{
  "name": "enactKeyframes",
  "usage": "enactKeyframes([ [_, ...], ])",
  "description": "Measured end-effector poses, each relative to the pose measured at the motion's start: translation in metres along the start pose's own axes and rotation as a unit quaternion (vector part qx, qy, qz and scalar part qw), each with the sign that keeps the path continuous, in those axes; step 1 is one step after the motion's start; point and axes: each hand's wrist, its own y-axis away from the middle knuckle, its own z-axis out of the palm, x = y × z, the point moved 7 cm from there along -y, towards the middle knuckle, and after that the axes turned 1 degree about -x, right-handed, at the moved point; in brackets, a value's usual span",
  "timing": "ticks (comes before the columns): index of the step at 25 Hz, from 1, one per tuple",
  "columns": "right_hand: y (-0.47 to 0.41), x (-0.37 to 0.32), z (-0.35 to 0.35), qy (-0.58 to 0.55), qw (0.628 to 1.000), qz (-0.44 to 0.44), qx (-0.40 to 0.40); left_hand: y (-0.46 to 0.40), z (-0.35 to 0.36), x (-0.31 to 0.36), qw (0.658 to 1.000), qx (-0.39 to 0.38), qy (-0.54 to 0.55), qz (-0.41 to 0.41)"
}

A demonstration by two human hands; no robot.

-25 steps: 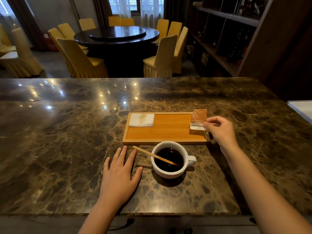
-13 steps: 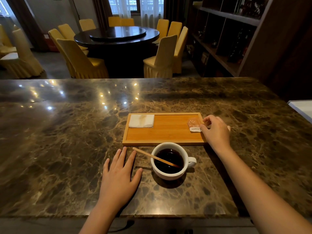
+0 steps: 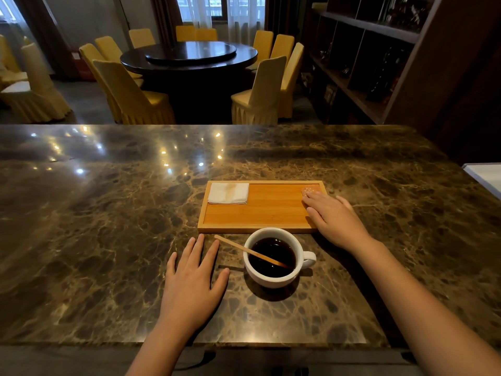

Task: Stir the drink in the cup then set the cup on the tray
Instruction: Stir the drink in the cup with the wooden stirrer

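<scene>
The cup, with a stick leaned in the drink, is set on the counter just before the tray, while the left hand is laid flat, fingers spread, and the right hand is pressed flat on a packet at the tray's right end.

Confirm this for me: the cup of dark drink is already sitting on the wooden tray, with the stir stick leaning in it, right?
Not quite. In the head view the cup stands on the marble counter, just in front of the wooden tray, not on it. The stir stick does lean in it.
</scene>
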Motion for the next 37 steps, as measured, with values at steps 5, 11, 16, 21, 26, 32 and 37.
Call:
enactKeyframes([
  [5,-0.004,-0.001,-0.005,-0.008,1.000,0.020,0.006,0.000,0.000,0.000,1.000,-0.001,-0.004,-0.002],
  [11,0.015,-0.067,-0.050,-0.067,0.996,-0.050,0.042,0.000,0.001,0.000,1.000,-0.004,-0.007,-0.001],
  [16,0.047,-0.163,-0.050,-0.087,0.979,-0.185,-0.025,0.001,0.001,0.000,1.000,0.004,-0.008,0.004],
  [21,0.041,-0.185,-0.024,-0.034,0.976,-0.208,-0.050,0.001,0.001,0.001,1.000,0.006,-0.010,0.007],
  [26,0.040,-0.176,-0.028,-0.102,0.977,-0.182,-0.043,0.001,0.001,0.000,1.000,0.008,-0.008,0.002],
  [32,0.042,-0.125,-0.068,-0.225,0.969,-0.099,0.012,0.001,0.000,0.000,1.000,0.005,-0.010,-0.001],
  [37,0.061,-0.075,-0.079,-0.329,0.942,-0.028,0.061,0.002,-0.001,0.001,1.000,0.009,-0.004,0.003],
])
